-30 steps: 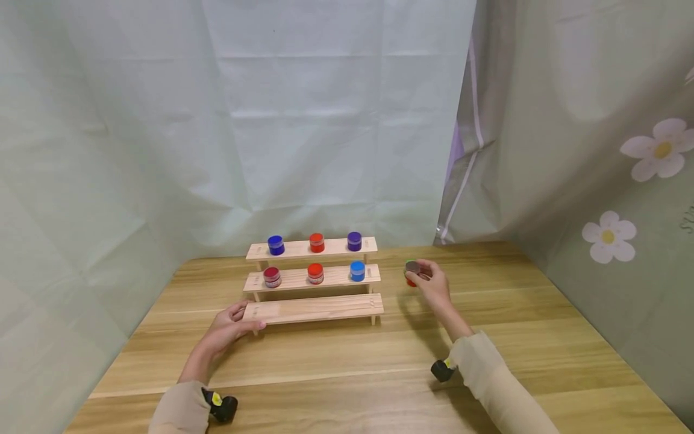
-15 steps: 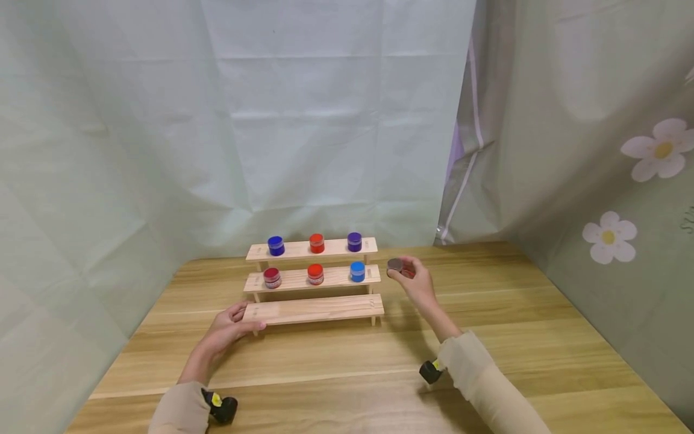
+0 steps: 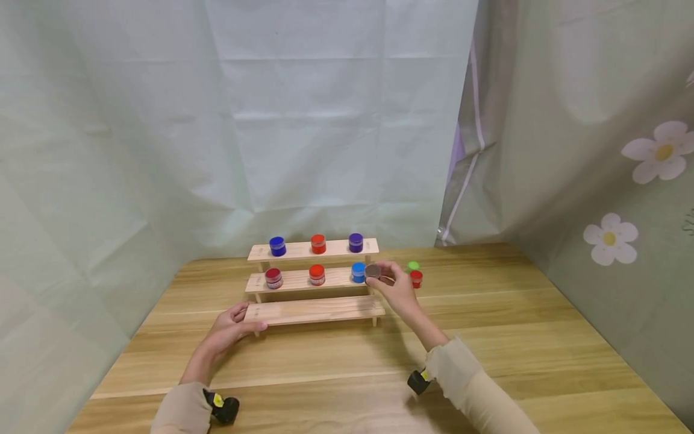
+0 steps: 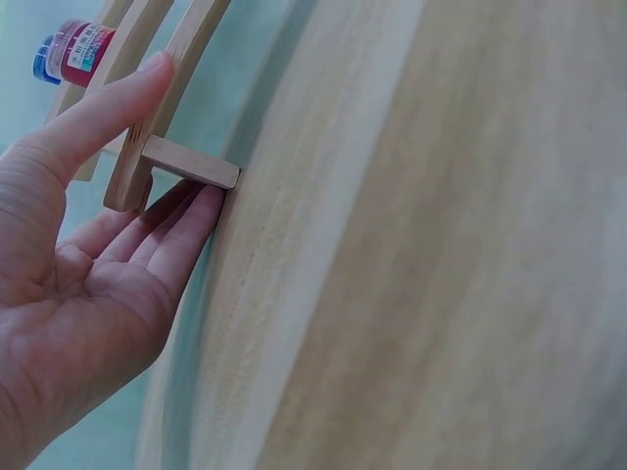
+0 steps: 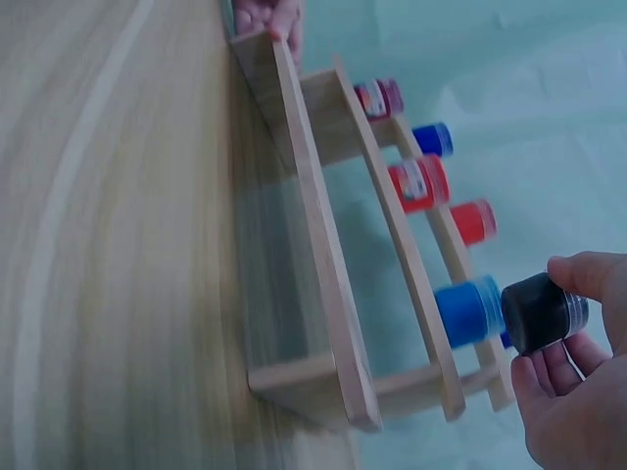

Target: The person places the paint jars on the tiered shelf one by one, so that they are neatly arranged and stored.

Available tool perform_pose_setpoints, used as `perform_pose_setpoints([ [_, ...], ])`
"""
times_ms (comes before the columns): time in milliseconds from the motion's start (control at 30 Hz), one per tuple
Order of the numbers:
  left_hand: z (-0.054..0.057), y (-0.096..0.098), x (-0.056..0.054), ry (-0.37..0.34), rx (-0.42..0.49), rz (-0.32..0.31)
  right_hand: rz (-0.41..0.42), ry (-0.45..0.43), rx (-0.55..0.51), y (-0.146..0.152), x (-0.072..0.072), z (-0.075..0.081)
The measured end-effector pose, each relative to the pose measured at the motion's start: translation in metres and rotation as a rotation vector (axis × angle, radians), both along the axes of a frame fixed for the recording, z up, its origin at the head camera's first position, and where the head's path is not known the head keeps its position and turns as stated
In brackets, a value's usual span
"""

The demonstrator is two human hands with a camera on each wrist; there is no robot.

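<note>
My left hand [image 3: 225,330] grips the left end of a three-step wooden rack [image 3: 314,310], its thumb along the lowest board and its other fingers by the end leg [image 4: 191,162]. A black paint jar [image 5: 537,315] with a clear rim is pinched between the thumb and fingers of my right hand [image 3: 399,293]. In the head view this jar overlaps the right end of the middle step, beside a light-blue paint jar [image 3: 358,272]. That step also carries a dark-red jar [image 3: 273,278] and a red jar [image 3: 317,275].
On the top step stand a dark-blue jar [image 3: 278,246], a red-orange jar [image 3: 318,244] and a purple jar [image 3: 355,243]. Right of the rack, a green-lidded jar [image 3: 413,266] and another red jar [image 3: 415,279] sit on the wooden table [image 3: 515,337]. A pale curtain [image 3: 325,120] hangs behind.
My right hand has carried the black jar leftward from beside the two table jars to the rack's right end, leaving those jars uncovered. My left hand has stayed on the rack.
</note>
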State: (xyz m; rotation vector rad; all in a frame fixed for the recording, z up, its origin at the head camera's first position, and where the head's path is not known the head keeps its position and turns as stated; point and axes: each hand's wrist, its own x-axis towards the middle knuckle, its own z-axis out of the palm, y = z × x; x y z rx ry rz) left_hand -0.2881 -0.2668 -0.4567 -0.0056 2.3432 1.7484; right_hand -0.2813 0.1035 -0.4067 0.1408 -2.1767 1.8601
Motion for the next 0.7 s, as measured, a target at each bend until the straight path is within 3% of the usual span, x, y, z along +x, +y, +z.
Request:
perform_pose_setpoints([
  [700, -0.002, -0.001, -0.002, 0.001, 0.009, -0.005, 0.149, -0.002, 0.025, -0.039, 0.009, -0.012],
])
